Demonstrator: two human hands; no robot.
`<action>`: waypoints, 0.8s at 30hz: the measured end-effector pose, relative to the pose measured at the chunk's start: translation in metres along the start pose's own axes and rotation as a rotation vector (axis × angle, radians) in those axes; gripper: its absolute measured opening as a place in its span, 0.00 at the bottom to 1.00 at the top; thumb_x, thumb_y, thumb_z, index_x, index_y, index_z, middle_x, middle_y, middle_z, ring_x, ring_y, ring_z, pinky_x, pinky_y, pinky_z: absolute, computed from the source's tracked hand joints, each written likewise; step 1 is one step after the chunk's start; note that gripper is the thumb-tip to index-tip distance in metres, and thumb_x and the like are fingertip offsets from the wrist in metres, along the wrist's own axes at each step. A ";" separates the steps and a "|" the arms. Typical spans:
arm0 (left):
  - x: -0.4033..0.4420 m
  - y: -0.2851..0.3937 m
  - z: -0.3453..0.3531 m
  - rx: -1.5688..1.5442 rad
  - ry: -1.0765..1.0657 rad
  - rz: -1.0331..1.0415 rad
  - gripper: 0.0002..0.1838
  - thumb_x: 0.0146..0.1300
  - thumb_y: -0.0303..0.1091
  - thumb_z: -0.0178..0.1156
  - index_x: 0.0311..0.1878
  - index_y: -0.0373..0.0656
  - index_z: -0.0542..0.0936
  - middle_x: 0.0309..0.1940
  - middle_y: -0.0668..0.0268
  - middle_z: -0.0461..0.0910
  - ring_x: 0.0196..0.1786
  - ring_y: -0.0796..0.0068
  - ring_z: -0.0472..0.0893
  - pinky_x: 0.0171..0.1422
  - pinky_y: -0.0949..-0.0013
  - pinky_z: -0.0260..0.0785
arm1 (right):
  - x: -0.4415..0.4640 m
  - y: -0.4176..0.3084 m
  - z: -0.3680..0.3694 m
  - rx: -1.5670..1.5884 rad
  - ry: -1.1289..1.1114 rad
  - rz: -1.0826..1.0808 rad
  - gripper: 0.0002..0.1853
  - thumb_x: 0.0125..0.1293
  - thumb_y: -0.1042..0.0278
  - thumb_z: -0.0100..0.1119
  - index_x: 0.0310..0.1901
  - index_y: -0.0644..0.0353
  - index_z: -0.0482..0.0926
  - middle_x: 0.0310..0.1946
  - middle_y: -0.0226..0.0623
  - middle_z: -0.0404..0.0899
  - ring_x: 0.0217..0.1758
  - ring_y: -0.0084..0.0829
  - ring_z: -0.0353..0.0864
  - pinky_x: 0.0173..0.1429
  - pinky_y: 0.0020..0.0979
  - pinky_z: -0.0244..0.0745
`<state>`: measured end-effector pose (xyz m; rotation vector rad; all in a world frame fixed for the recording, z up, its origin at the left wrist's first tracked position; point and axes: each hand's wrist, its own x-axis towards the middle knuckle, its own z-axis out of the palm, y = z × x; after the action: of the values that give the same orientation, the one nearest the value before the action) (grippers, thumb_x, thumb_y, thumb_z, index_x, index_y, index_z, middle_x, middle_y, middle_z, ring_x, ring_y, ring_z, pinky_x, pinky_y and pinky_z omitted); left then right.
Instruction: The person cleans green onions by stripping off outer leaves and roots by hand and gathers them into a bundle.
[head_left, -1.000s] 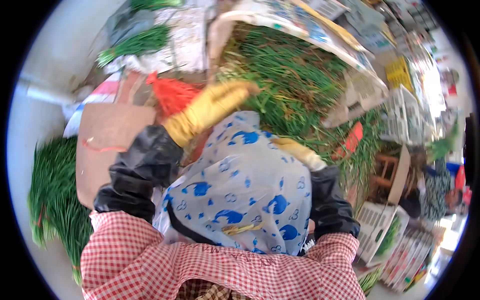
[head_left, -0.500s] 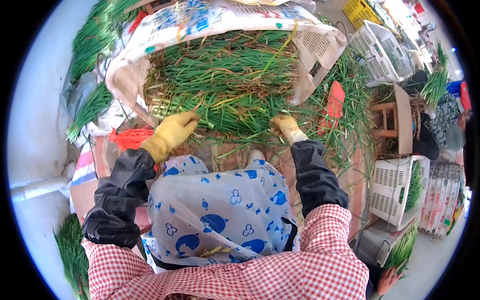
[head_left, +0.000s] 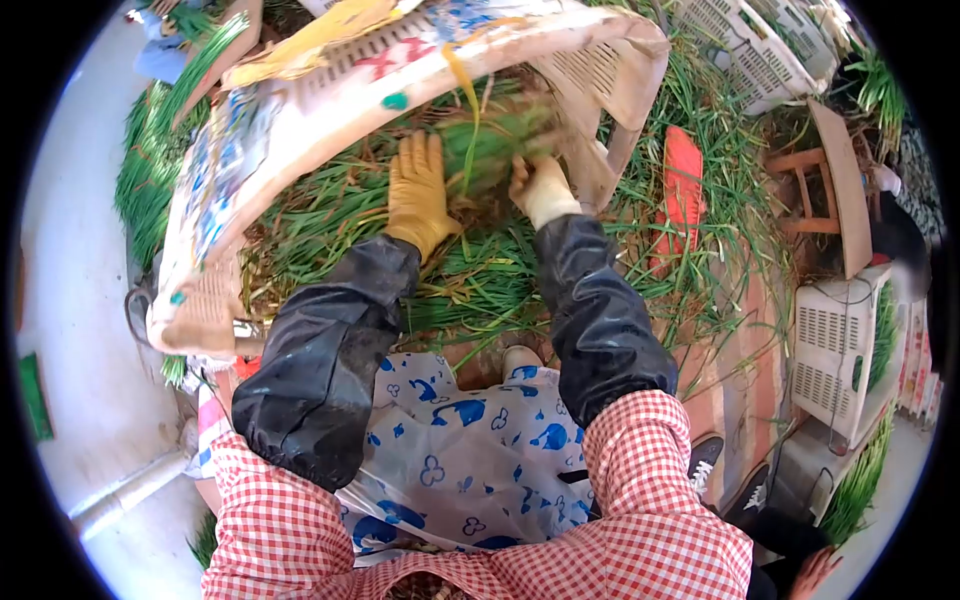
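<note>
Loose green chives [head_left: 330, 225], mixed with brown and yellow strands, fill a white plastic crate [head_left: 590, 75] tipped on its side, its opening towards me. My left hand [head_left: 418, 195], in a yellow glove, lies flat on the chives with fingers stretched forward. To its right, my right hand [head_left: 543, 190], with a pale covering over the wrist, has its fingers curled at the chives near the crate's right wall. Just beyond it a clump of chives is smeared by motion. A yellow strap [head_left: 466, 110] hangs over the crate's rim between both hands.
Scattered chives and a red piece of plastic [head_left: 682, 190] lie right of the crate. A wooden stool [head_left: 800, 190] and a white crate [head_left: 832, 355] stand further right. Another person's hand [head_left: 818, 572] and shoes [head_left: 706, 462] appear at lower right.
Both hands have moved forward into the crate. My left hand has gone right and flattened out on the chives. The view has turned, so the crate appears tilted and nearer.
</note>
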<state>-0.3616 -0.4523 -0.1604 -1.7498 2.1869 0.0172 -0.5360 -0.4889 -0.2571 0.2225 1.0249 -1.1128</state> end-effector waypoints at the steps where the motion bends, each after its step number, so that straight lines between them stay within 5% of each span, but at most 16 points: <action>1: 0.013 -0.001 0.008 -0.044 0.032 -0.057 0.73 0.38 0.60 0.75 0.74 0.32 0.37 0.76 0.45 0.40 0.78 0.48 0.42 0.79 0.52 0.37 | -0.006 -0.009 0.017 0.025 0.002 0.001 0.05 0.70 0.67 0.43 0.39 0.56 0.69 0.28 0.34 0.76 0.21 0.25 0.66 0.25 0.30 0.60; 2: 0.027 -0.004 0.020 -0.119 0.086 -0.111 0.72 0.38 0.56 0.76 0.75 0.35 0.37 0.76 0.46 0.41 0.77 0.48 0.45 0.78 0.52 0.41 | -0.023 -0.014 0.030 -0.054 -0.020 -0.084 0.06 0.70 0.67 0.42 0.37 0.56 0.68 0.27 0.35 0.77 0.21 0.26 0.67 0.25 0.30 0.62; 4: 0.053 -0.016 0.035 -0.199 0.220 -0.156 0.63 0.39 0.50 0.76 0.74 0.35 0.49 0.70 0.47 0.60 0.71 0.54 0.63 0.72 0.56 0.56 | -0.027 -0.011 0.036 -0.189 -0.010 -0.149 0.20 0.70 0.67 0.40 0.61 0.60 0.69 0.28 0.40 0.80 0.17 0.27 0.68 0.20 0.29 0.65; 8: 0.073 -0.056 0.053 -0.399 0.128 -0.119 0.48 0.43 0.43 0.73 0.67 0.33 0.63 0.55 0.50 0.77 0.56 0.60 0.78 0.59 0.62 0.70 | -0.034 0.000 -0.031 -0.158 -0.190 -0.397 0.22 0.69 0.67 0.44 0.63 0.62 0.68 0.32 0.41 0.81 0.24 0.26 0.72 0.28 0.29 0.69; 10: 0.087 -0.081 0.081 -0.693 0.248 0.060 0.41 0.46 0.42 0.67 0.65 0.34 0.68 0.44 0.46 0.80 0.45 0.51 0.81 0.51 0.61 0.74 | -0.002 0.017 -0.076 0.234 -0.096 -0.355 0.22 0.70 0.65 0.45 0.62 0.66 0.69 0.40 0.43 0.80 0.28 0.27 0.74 0.27 0.29 0.69; 14: 0.085 -0.092 0.061 -1.094 -0.009 -0.055 0.42 0.46 0.35 0.69 0.66 0.29 0.66 0.43 0.55 0.83 0.42 0.69 0.82 0.48 0.72 0.74 | -0.004 0.019 -0.046 0.310 -0.110 -0.328 0.22 0.72 0.59 0.45 0.59 0.68 0.70 0.47 0.43 0.76 0.42 0.35 0.74 0.50 0.37 0.72; 15: 0.083 -0.093 0.063 -1.169 -0.007 -0.028 0.42 0.47 0.32 0.69 0.65 0.25 0.65 0.43 0.59 0.83 0.41 0.76 0.80 0.47 0.73 0.73 | 0.009 0.017 -0.042 0.291 -0.217 -0.341 0.22 0.72 0.56 0.44 0.56 0.65 0.72 0.54 0.45 0.73 0.56 0.41 0.72 0.66 0.44 0.64; 18: 0.067 -0.088 0.074 -1.176 0.043 0.066 0.38 0.49 0.33 0.69 0.65 0.32 0.67 0.44 0.55 0.83 0.42 0.69 0.82 0.47 0.70 0.74 | 0.037 0.001 -0.024 0.323 -0.212 -0.290 0.23 0.71 0.49 0.45 0.56 0.60 0.72 0.55 0.44 0.74 0.58 0.41 0.73 0.62 0.50 0.69; 20: 0.037 -0.059 0.055 -0.790 0.279 0.121 0.31 0.48 0.40 0.72 0.56 0.45 0.74 0.40 0.52 0.82 0.43 0.46 0.81 0.47 0.57 0.75 | 0.044 -0.005 -0.016 0.329 -0.215 -0.250 0.24 0.71 0.45 0.45 0.56 0.57 0.72 0.55 0.44 0.74 0.59 0.42 0.73 0.60 0.53 0.72; 22: 0.000 -0.037 0.049 -0.471 0.458 0.351 0.34 0.47 0.43 0.71 0.58 0.47 0.73 0.42 0.59 0.78 0.46 0.51 0.76 0.51 0.55 0.68 | 0.029 0.005 -0.028 0.332 -0.218 -0.260 0.25 0.70 0.44 0.45 0.56 0.56 0.72 0.55 0.44 0.74 0.59 0.42 0.73 0.60 0.53 0.72; 24: -0.036 -0.025 0.056 -0.227 0.409 0.334 0.38 0.47 0.34 0.68 0.65 0.46 0.66 0.51 0.62 0.73 0.56 0.58 0.71 0.57 0.56 0.64 | 0.009 0.020 -0.047 0.335 -0.223 -0.303 0.25 0.70 0.44 0.46 0.56 0.56 0.72 0.55 0.44 0.74 0.59 0.42 0.73 0.59 0.54 0.72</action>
<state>-0.3168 -0.4125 -0.1986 -1.5840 2.8565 -0.0139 -0.5455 -0.4560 -0.2966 0.2088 0.6824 -1.5491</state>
